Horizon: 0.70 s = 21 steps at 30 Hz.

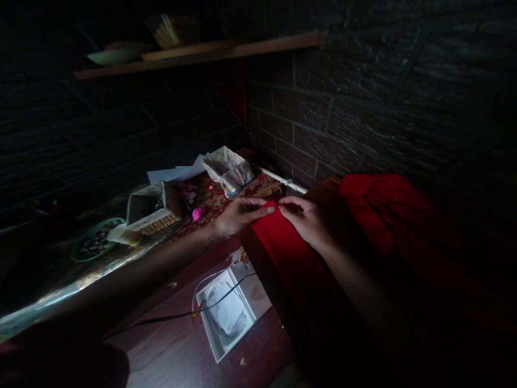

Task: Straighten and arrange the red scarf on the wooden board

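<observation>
Both hands are pinching the same bit of red cloth [283,242]: left hand [238,216] has it thumb-to-fingers, right hand [305,218] is gripping right beside it, fingertips nearly meeting. That bit is at the far end of a brown wooden board [258,256], with the cloth running back along it into shadow. Just off the board's left edge, a white tray [209,334] sits on the reddish tabletop [161,350], a dark cord [169,319] crossing over it. Past the tabletop's far edge there's a pink ball [197,214], a wicker-sided box [161,222] and a paper-lined container [234,180].
</observation>
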Tool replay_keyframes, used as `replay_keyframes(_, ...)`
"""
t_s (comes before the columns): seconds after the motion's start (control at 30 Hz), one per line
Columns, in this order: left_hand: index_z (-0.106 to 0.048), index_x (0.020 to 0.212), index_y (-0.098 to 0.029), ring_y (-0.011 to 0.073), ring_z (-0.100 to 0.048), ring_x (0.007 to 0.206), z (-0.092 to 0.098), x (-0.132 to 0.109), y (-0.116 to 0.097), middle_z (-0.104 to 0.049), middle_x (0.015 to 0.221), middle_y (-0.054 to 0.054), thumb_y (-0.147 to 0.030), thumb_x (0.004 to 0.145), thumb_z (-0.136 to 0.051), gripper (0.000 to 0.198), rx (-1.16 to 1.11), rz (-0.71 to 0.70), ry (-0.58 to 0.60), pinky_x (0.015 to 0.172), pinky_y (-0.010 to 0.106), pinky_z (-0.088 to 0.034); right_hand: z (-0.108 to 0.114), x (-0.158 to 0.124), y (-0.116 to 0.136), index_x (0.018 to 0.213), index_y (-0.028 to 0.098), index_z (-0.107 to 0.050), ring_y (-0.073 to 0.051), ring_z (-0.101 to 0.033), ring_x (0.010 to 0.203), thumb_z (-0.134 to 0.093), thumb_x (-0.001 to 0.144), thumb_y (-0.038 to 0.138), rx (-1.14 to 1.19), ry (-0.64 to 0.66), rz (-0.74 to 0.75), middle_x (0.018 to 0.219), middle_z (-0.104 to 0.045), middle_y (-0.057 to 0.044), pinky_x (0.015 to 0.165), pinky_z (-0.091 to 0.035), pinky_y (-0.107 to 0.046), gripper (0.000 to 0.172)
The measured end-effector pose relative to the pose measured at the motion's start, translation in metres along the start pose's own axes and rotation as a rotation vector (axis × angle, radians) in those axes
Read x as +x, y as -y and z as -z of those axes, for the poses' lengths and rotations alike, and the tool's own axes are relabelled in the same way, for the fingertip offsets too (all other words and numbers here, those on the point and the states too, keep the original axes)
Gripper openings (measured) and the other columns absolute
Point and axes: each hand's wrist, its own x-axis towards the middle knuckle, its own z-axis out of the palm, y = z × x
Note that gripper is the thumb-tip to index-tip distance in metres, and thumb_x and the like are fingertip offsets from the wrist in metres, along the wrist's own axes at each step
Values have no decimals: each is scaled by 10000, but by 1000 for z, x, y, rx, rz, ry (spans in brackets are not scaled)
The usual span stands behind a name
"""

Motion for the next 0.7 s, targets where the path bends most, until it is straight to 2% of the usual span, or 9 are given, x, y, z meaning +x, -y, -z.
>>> replay_keyframes(0.17,-773,947,-170,138,-668,739,-7,-3,-20,-767,902,49,-429,770,-802,315,-28,-75,47,711,248,-532,9,-1,30,911,206,-719,-188,-699,879,-670,801,338,-30,-19,102,934,-749,-32,826,-559,-305,179)
replay_keyframes(0.33,-774,987,-169,153,-673,757,-19,-8,-31,-769,953,68,-440,791,-781,334,-62,-127,55,716,266,-539,16,1,42,918,198,-744,-191,-703,880,-681,802,329,-83,5,155,932,-755,-36,853,-556,-317,185)
replay_keyframes(0.47,-764,982,-156,143,-661,712,-21,-12,-47,-755,859,55,-461,778,-787,368,-10,-145,62,682,251,-531,15,9,57,897,185,-741,-195,-708,897,-675,791,289,-93,22,166,929,-759,-40,886,-552,-328,162)
replay_keyframes(0.6,-741,915,-139,131,-646,706,-20,-15,-70,-725,794,39,-468,739,-816,380,43,-155,93,675,229,-522,21,0,77,1030,199,-724,-187,-705,984,-667,839,328,-4,63,133,1037,-752,-41,906,-553,-305,238)
replay_keyframes(0.7,-703,898,-138,106,-613,671,-21,-16,-82,-703,783,24,-471,756,-799,375,109,-198,77,631,199,-496,28,-28,76,1185,223,-662,-201,-708,1004,-717,830,390,10,86,-15,1121,-735,-53,858,-576,-306,396)
